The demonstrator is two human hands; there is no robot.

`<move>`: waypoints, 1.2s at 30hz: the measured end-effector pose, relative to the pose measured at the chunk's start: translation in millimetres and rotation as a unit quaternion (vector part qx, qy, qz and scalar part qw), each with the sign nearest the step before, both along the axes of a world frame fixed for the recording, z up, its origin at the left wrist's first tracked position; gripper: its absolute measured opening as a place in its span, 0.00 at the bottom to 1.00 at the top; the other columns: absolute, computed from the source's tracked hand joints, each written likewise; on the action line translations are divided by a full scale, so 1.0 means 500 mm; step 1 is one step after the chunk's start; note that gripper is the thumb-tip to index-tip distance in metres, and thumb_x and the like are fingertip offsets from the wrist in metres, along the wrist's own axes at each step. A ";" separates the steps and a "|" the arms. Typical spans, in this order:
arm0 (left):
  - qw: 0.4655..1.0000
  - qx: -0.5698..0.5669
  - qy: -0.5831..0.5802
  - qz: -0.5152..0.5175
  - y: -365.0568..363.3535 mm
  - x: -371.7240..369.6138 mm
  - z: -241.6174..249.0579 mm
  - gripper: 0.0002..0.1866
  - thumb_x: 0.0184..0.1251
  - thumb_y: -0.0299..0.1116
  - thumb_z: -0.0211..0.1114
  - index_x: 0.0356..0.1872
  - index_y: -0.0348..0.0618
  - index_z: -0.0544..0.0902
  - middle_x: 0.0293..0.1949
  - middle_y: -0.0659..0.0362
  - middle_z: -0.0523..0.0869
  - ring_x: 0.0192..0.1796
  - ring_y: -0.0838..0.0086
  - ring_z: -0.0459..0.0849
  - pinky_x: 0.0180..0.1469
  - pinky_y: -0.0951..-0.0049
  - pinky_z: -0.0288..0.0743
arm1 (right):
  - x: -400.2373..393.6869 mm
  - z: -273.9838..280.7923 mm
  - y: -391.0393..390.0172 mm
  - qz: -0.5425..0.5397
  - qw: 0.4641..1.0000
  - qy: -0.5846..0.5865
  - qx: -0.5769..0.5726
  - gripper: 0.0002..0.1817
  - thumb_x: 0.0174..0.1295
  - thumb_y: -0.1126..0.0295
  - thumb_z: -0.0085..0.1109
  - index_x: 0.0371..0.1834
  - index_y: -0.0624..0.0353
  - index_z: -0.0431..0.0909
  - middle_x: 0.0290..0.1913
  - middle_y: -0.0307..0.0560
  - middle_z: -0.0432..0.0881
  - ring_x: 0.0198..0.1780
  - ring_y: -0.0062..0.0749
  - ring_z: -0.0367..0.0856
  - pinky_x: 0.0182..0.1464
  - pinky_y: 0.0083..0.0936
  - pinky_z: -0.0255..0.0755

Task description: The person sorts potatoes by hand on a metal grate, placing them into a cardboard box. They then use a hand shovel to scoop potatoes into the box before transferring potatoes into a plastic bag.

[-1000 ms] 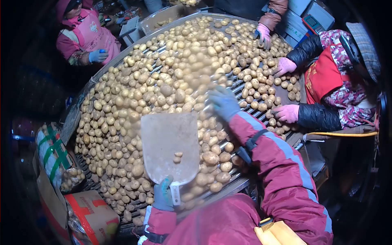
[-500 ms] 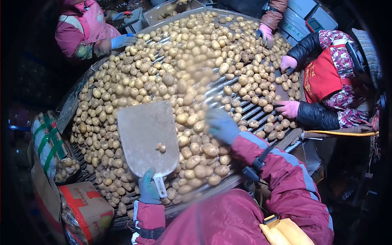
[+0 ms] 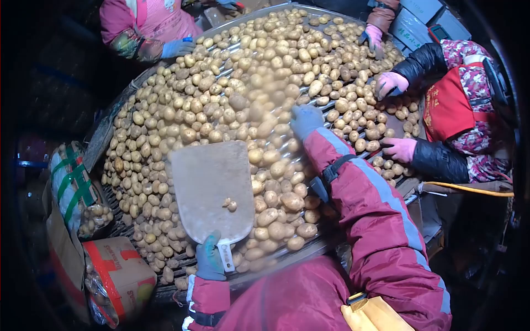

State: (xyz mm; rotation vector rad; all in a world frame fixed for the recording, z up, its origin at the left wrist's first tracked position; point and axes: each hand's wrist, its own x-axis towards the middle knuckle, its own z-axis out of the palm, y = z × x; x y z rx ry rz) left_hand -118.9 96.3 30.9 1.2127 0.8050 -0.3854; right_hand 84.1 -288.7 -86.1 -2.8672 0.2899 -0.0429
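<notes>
In a blue-grey glove, my left hand [image 3: 210,258] is closed round the white handle of a wide, flat scoop [image 3: 212,182]. The scoop's broad pale blade lies over the potatoes [image 3: 149,149], with a small knobbly potato [image 3: 229,204] on it. My right hand [image 3: 307,120], also gloved, reaches in among the potatoes right of the scoop. Its back faces me and its fingers bend down out of sight, so I cannot tell what is in them. A potato shows right at its fingertips.
Potatoes cover a slatted metal table [image 3: 232,52]. Pink-gloved hands [image 3: 391,84] of a co-worker work at the right; other gloved hands are at the far edge. A taped carton [image 3: 118,276] and a bag of potatoes [image 3: 83,193] stand at the left.
My right hand has moved farther up over the potatoes, and its arm is stretched out more. My left hand still holds the scoop. The whole view has shifted slightly.
</notes>
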 end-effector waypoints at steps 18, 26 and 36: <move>0.998 0.016 0.057 -0.035 -0.051 -0.007 0.009 0.17 0.70 0.36 0.64 0.50 0.31 0.81 0.37 0.51 0.87 0.31 0.66 0.88 0.29 0.69 0.83 | 0.027 -0.013 0.002 -0.008 0.996 0.008 0.086 0.15 0.57 0.63 0.61 0.45 0.57 0.85 0.46 0.58 0.86 0.49 0.51 0.86 0.52 0.42 0.78; 0.994 0.003 -0.006 -0.113 -0.057 0.001 -0.026 0.12 0.69 0.32 0.64 0.48 0.35 0.82 0.41 0.57 0.87 0.39 0.70 0.88 0.40 0.70 0.84 | -0.103 0.251 0.051 0.076 0.810 0.023 0.581 0.23 0.61 0.59 0.65 0.57 0.60 0.82 0.43 0.46 0.88 0.44 0.30 0.86 0.50 0.26 0.77; 0.998 -0.005 0.011 -0.064 -0.034 0.016 -0.020 0.15 0.68 0.31 0.65 0.51 0.32 0.81 0.43 0.53 0.87 0.39 0.66 0.89 0.42 0.69 0.87 | -0.207 0.091 0.001 -0.066 0.842 -0.010 0.535 0.16 0.65 0.59 0.64 0.49 0.57 0.86 0.44 0.40 0.88 0.43 0.22 0.83 0.49 0.24 0.76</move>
